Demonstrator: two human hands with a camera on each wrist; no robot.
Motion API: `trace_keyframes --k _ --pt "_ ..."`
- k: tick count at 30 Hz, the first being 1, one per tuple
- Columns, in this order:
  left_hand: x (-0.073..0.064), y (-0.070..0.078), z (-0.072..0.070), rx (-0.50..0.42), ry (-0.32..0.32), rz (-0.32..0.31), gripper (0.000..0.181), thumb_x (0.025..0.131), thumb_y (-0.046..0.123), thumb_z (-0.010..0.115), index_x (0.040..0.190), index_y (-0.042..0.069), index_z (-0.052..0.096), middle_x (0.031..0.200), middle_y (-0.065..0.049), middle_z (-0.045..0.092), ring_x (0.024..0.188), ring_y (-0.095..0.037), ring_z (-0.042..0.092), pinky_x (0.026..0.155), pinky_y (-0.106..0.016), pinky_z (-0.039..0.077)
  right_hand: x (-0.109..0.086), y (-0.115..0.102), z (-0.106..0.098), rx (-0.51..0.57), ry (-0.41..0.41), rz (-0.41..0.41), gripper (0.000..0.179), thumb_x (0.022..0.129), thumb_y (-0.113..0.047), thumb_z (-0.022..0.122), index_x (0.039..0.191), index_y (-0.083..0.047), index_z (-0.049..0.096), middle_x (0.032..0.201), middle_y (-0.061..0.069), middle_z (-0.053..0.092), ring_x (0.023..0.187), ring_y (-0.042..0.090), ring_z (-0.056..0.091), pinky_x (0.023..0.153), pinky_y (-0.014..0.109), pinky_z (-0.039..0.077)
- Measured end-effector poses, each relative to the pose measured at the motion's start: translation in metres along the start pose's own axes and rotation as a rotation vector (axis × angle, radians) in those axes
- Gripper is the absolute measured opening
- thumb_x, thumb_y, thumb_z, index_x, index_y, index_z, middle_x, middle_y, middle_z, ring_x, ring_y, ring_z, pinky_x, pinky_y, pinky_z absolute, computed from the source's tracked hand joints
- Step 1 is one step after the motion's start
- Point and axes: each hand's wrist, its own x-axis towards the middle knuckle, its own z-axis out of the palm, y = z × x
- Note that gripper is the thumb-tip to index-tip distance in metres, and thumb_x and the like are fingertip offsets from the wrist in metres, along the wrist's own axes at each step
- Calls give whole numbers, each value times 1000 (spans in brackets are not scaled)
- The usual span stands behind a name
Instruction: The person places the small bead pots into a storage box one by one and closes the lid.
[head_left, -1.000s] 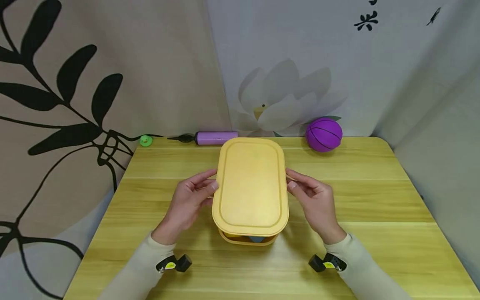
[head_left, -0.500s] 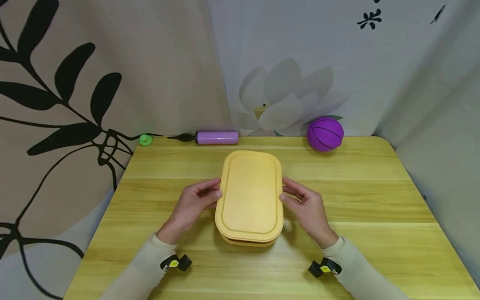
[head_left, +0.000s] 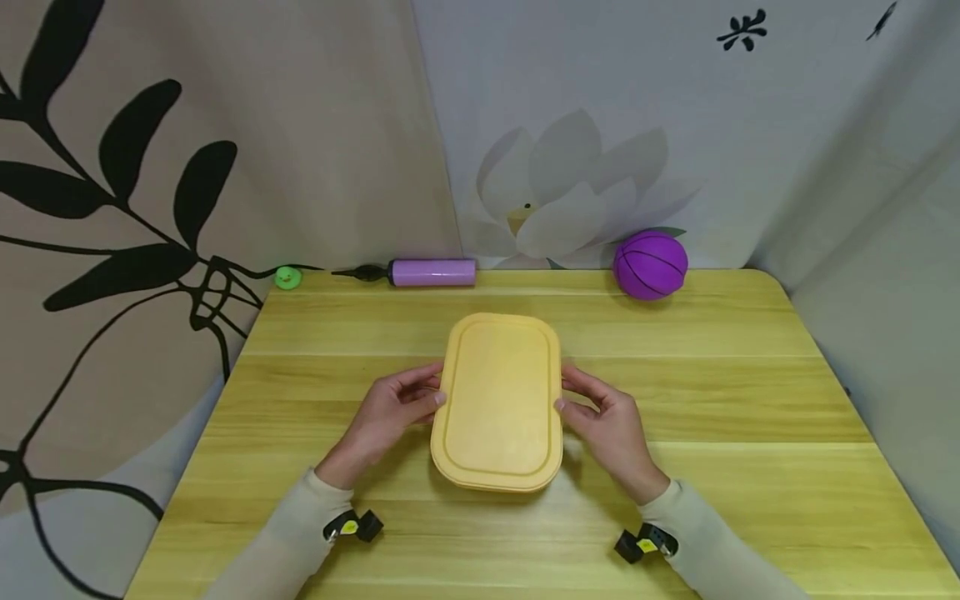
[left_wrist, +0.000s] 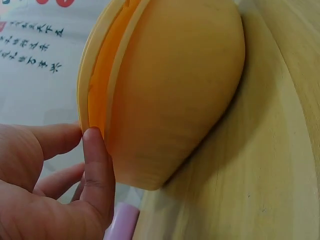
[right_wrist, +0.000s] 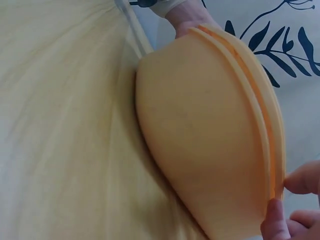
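Note:
A yellow rectangular lid [head_left: 497, 400] with rounded corners lies over a matching yellow box [left_wrist: 180, 90] near the middle of the table. My left hand [head_left: 390, 412] pinches the lid's left edge, and my right hand [head_left: 611, 425] pinches its right edge. Both wrist views show a narrow gap between lid and box rim along the sides. In the head view the lid's near end sits close down on the box. The box stands on the tabletop, its inside hidden by the lid.
Along the back edge of the wooden table [head_left: 750, 375] lie a small green toy [head_left: 287, 277], a purple hand pump [head_left: 432, 272] with a black nozzle, and a purple ball [head_left: 650, 265] with black lines. Patterned cloth [head_left: 337, 125] hangs behind.
Both hands have lowered the lid and drawn it nearer to me. The gap at the box's near end, where blue and yellow contents showed, is now covered.

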Motion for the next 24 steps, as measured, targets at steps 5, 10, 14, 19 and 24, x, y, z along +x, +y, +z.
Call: trace_keyframes --k 5,10,14,19,24 --pt "-1 -5 0 5 9 -32 54 98 9 76 149 5 59 139 -22 65 109 -16 72 85 -32 64 -2 4 2 7 -3 6 52 96 -4 77 145 -2 62 147 14 64 125 10 67 96 25 59" --pt "-1 -11 0 -1 9 -63 55 97 9 77 149 5 60 138 -21 66 108 -16 74 83 -30 64 0 7 1 -12 -6 -4 52 95 -2 77 145 0 62 148 15 63 122 8 67 96 24 58" --pt "0 -13 1 -10 3 -54 55 96 7 77 148 3 60 137 -22 66 107 -15 74 82 -30 64 1 11 0 -14 2 6 52 95 1 76 144 2 62 149 17 63 120 9 67 97 23 58" --pt "-1 -14 1 6 8 -45 55 96 8 78 148 4 60 135 -21 68 107 -15 73 82 -29 64 2 13 0 -19 1 5 50 95 1 76 143 2 62 146 20 64 119 10 68 97 22 57" --pt "-2 -16 1 -8 7 -30 54 97 9 77 148 4 59 134 -22 67 107 -13 73 82 -27 63 3 12 -1 -21 -4 3 49 95 1 76 142 2 64 144 21 65 118 10 68 97 22 57"
